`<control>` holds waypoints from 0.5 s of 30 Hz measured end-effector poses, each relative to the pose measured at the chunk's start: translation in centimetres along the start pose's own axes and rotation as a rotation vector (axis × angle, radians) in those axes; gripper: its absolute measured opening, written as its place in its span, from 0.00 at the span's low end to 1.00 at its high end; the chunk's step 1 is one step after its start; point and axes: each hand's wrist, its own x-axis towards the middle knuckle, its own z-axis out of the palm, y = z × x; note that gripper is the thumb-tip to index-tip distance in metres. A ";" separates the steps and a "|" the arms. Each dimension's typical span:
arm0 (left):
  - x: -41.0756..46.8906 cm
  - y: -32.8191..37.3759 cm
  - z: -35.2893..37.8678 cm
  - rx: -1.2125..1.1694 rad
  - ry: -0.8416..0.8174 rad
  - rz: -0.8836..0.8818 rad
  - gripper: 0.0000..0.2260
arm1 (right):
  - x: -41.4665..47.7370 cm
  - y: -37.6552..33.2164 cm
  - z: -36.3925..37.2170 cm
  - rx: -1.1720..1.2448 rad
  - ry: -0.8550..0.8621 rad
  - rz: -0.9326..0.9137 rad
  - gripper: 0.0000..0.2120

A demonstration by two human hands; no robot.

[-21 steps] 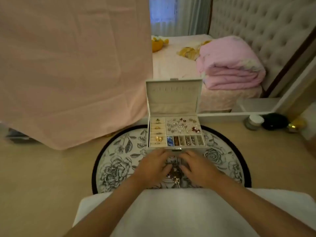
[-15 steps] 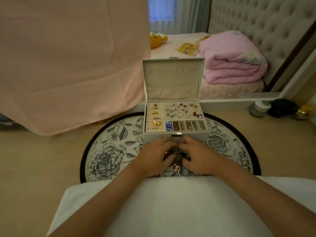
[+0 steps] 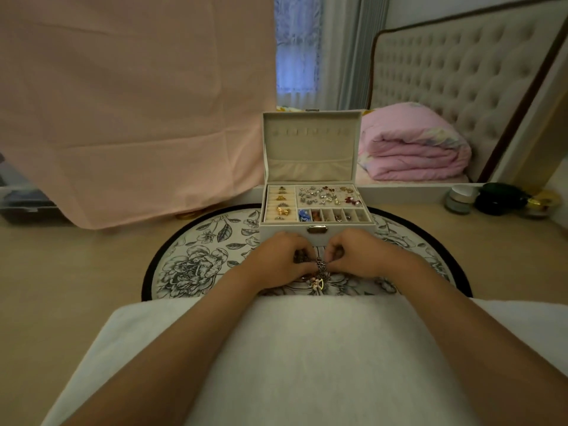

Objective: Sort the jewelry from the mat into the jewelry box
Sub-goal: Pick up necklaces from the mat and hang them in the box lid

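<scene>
Cream jewelry box point(image 3: 270, 230): stands on the far part of the mat, its front wall just beyond both hands, metal clasp point(image 3: 317, 230) at the front centre.
Lid point(image 3: 310, 149): stands upright and open behind the tray.
Tray: rings in rolls on the left point(image 3: 278, 204), loose earrings in the large right compartment point(image 3: 325, 195), a row of narrow slots point(image 3: 335, 215) along the front edge.
Mat point(image 3: 196, 259): round, floral print with a black rim; bare patches show left and right of the hands.
Jewelry point(image 3: 318, 272): a tangled cluster of chains lies on the mat between the hands, near the mat's near edge.
Left hand point(image 3: 278, 259): fingers point(image 3: 302, 256) are curled in and pinch the tangle.
Right hand point(image 3: 358, 255): fingers point(image 3: 333, 256) are curled in and pinch the same tangle from the other side.
White cloth point(image 3: 307, 348): lies under the forearms and covers the mat's near rim.
Table point(image 3: 76, 272): tan surface, bare on both sides of the mat.
Pink sheet point(image 3: 138, 103): its hem hangs down to the table at far left, behind the mat.
Jars point(image 3: 461, 198): they stand at far right, well apart from the mat.
</scene>
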 end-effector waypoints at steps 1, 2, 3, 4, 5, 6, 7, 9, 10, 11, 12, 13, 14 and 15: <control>0.0 0.0 0.0 -0.023 0.005 -0.003 0.07 | 0.1 -0.1 -0.1 0.011 0.011 -0.004 0.04; 0.0 0.0 0.0 -0.037 0.016 -0.007 0.06 | 0.1 -0.1 -0.2 0.027 0.036 -0.008 0.04; -0.1 -0.1 0.2 -0.053 0.036 -0.016 0.06 | 0.2 0.0 -0.3 0.044 0.069 -0.018 0.05; -0.3 -0.1 0.3 -0.080 0.062 -0.032 0.06 | 0.2 0.0 -0.4 0.059 0.107 -0.034 0.07; -0.5 -0.3 0.3 -0.132 0.093 -0.051 0.06 | 0.3 -0.1 -0.6 0.085 0.145 -0.052 0.09; -0.6 -0.3 0.3 -0.215 0.127 -0.076 0.06 | 0.2 -0.2 -0.9 0.123 0.183 -0.064 0.09; -0.6 -0.2 0.1 -0.331 0.170 -0.102 0.06 | 0.2 -0.3 -1.3 0.173 0.221 -0.072 0.09; -0.4 0.1 -0.5 -0.601 0.262 -0.159 0.06 | 0.0 -0.6 -2.2 0.243 0.279 -0.078 0.08; -0.3 0.4 -0.9 -0.718 0.280 -0.183 0.06 | -0.1 -0.7 -2.6 0.242 0.280 -0.079 0.09; -0.2 0.6 -1.2 -0.797 0.273 -0.197 0.07 | -0.1 -0.8 -2.8 0.218 0.261 -0.075 0.09; -0.2 0.8 -1.4 -0.827 0.253 -0.199 0.06 | -0.2 -0.7 -2.8 0.182 0.233 -0.071 0.09; -0.2 1.0 -1.6 -0.823 0.229 -0.194 0.06 | -0.2 -0.7 -2.8 0.145 0.205 -0.066 0.09; -0.1 1.2 -1.7 -0.806 0.206 -0.186 0.06 | -0.3 -0.6 -2.7 0.123 0.184 -0.061 0.10; -0.1 1.3 -1.7 -0.791 0.192 -0.178 0.05 | -0.2 -0.6 -2.6 0.117 0.168 -0.055 0.11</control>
